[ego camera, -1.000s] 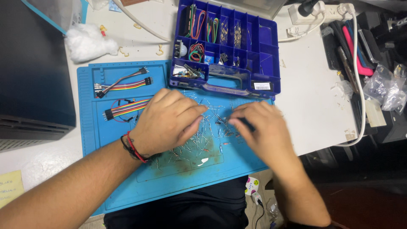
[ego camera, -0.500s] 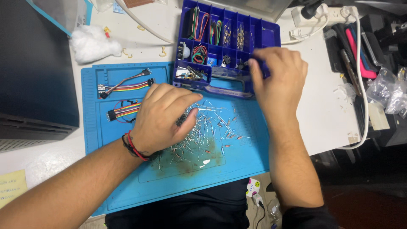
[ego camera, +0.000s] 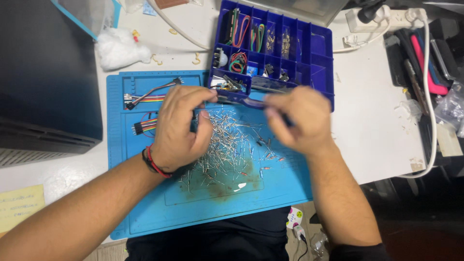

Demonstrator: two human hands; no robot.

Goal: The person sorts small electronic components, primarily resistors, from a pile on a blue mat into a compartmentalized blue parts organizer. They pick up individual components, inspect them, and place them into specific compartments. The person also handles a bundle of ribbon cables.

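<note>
Left hand [ego camera: 181, 128] and right hand [ego camera: 297, 118] hover over a loose pile of small wire-leaded components [ego camera: 227, 145] on the blue work mat [ego camera: 145, 203]; both sets of fingers curled, pinch contents cannot be told. Blue compartmented parts box [ego camera: 319, 53] just beyond the hands. Yellow paper note [ego camera: 19, 208] at the table's near-left edge; white fluffy wad [ego camera: 118, 48] far left.

The right hand [ego camera: 297, 118] is smeared by motion, so what its fingers pinch cannot be told. The left hand [ego camera: 181, 126] covers part of the heap of small leaded parts [ego camera: 227, 150] (their kinds are too fine to read). The parts in the blue compartment box [ego camera: 319, 53] are too small to identify. The yellow note [ego camera: 19, 208] and dark case [ego camera: 43, 72] run off the left edge.
</note>
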